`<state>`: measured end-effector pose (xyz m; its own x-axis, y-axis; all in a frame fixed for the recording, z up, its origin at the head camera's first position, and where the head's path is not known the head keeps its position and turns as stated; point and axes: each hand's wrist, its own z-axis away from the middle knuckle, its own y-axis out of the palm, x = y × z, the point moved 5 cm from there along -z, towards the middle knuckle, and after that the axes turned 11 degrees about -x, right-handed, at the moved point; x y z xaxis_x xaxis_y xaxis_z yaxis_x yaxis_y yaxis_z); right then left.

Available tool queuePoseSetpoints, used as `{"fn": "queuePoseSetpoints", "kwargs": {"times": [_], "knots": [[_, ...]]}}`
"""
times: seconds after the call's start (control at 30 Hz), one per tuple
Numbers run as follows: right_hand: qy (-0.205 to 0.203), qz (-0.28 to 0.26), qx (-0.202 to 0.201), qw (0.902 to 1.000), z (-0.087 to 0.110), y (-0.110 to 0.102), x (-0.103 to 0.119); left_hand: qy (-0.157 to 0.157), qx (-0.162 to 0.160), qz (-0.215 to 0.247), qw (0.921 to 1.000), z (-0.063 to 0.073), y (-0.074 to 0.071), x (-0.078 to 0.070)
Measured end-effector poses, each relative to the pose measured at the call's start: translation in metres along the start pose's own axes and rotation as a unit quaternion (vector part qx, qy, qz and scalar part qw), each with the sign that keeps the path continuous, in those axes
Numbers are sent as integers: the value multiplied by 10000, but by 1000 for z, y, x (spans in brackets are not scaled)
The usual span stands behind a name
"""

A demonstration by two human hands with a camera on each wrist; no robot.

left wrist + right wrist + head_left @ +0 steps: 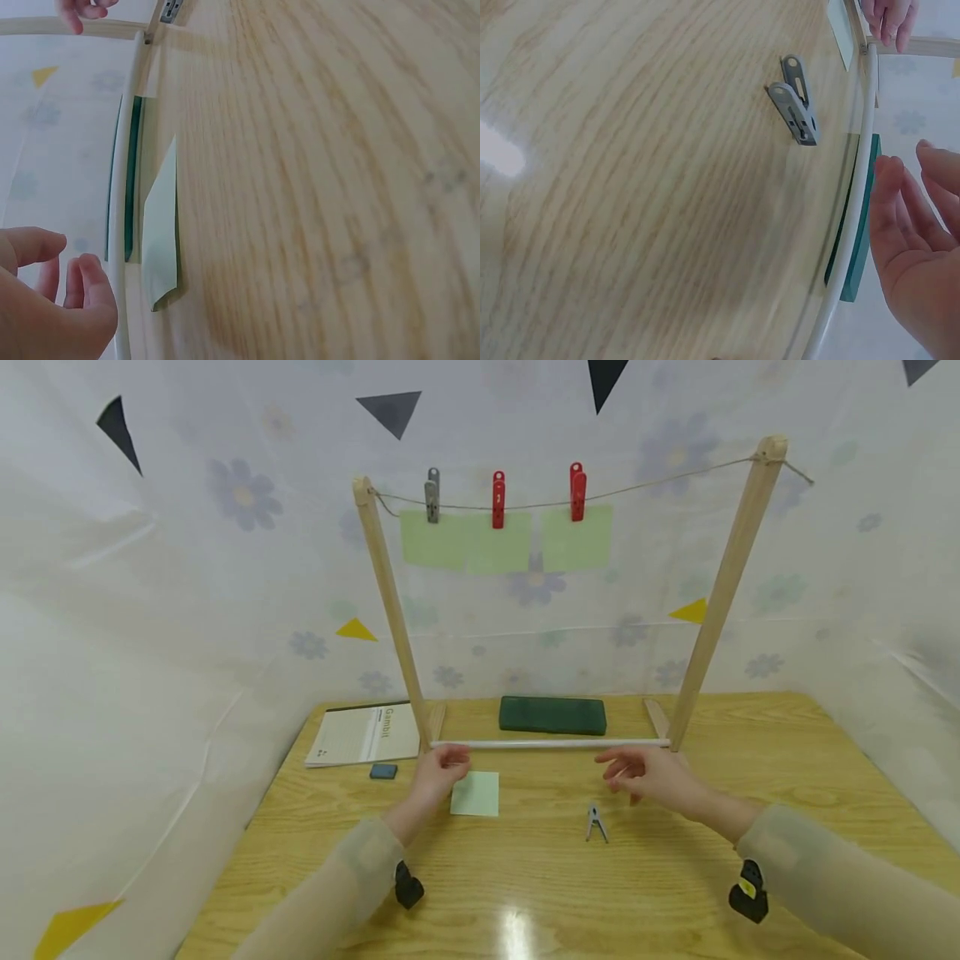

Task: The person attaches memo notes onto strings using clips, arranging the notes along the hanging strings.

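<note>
My left hand [438, 774] hovers beside a pale green paper square [476, 794] on the table; in the left wrist view a gap shows between its thumb and fingers. Loosely bent, my right hand [651, 777] hangs above and to the right of a grey clothespin [596, 823], with nothing between its fingers. In the right wrist view the clothespin [795, 101] stands apart from that hand. Three green paper squares hang from a string [660, 482], held by a grey clothespin [432, 496] and two red clothespins [498, 500].
Two wooden posts [390, 602] carry the string, joined low down by a white rod [551, 744]. Behind the rod lies a dark green case [552, 715]. At the left are a notepad [367, 735] and a small blue block [383, 772]. A flowered curtain [247, 568] surrounds the table.
</note>
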<state>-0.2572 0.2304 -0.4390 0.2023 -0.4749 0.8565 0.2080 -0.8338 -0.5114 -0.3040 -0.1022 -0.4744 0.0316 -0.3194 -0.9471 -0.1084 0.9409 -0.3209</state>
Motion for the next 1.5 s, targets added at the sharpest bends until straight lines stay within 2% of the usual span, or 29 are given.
{"fn": "queuePoseSetpoints", "kwargs": {"times": [0.13, 0.33, 0.67, 0.87, 1.23, 1.5], "knots": [[-36, -134, 154, 9998, 2, 7, -6, 139, 85, -254, 9995, 2, 0, 3], [-105, -134, 405, 9990, 4, 18, -14, 388, 241, -368, 9983, 6, 0, 3], [-139, -52, 605, 9981, 8, 27, -19, 436, 275, -716, 9961, 3, 6, 10], [-117, -75, 714, 9973, 9, 33, -21, 325, 378, -853, 9951, 2, 9, 11], [-466, 31, 983, 9941, 13, 38, -22, 427, 559, -1225, 9900, 7, 9, 12], [-881, 92, 998, 9911, 14, 40, -19, 712, 768, -1505, 9831, 5, 11, 10]]}}
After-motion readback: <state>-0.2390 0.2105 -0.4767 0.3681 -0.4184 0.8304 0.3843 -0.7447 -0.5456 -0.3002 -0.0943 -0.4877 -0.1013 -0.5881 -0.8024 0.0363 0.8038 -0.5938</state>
